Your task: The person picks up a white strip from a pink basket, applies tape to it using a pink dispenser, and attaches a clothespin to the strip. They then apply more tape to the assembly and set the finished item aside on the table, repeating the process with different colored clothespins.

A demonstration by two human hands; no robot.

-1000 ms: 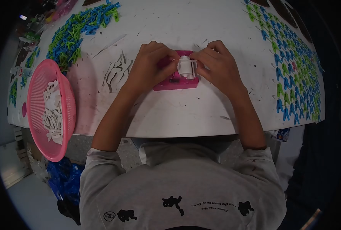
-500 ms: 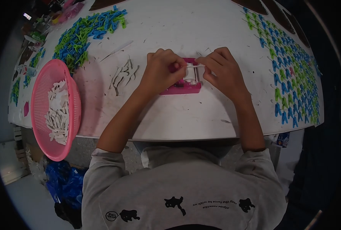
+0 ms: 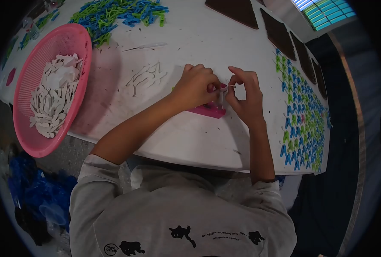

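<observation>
A thin white strip [image 3: 224, 88] runs between my two hands above the pink holder [image 3: 208, 111]. My left hand [image 3: 197, 86] is closed, thumb and forefinger pinching the strip's left part. My right hand [image 3: 248, 96] bends its thumb and forefinger into a ring, their tips close together at the strip's right end. Under my left hand, most of the pink holder and the white part seen in it earlier are hidden. Left of that hand, several thin pale strips [image 3: 147, 77] lie loose on the white table [image 3: 186, 147].
A pink basket [image 3: 84, 81] of white pieces [image 3: 53, 100] overhangs the table's left edge. Blue and green clips are heaped [image 3: 113, 19] at the back left. Rows of similar clips [image 3: 301, 120] cover the right side. Dark brown boards [image 3: 278, 34] lie behind them. A thin pointed tool [image 3: 149, 46] lies near the heap.
The camera view has turned and shifted, showing more of the right side and a window. My hands stay over the pink holder; my right hand's fingers have rotated more upright.
</observation>
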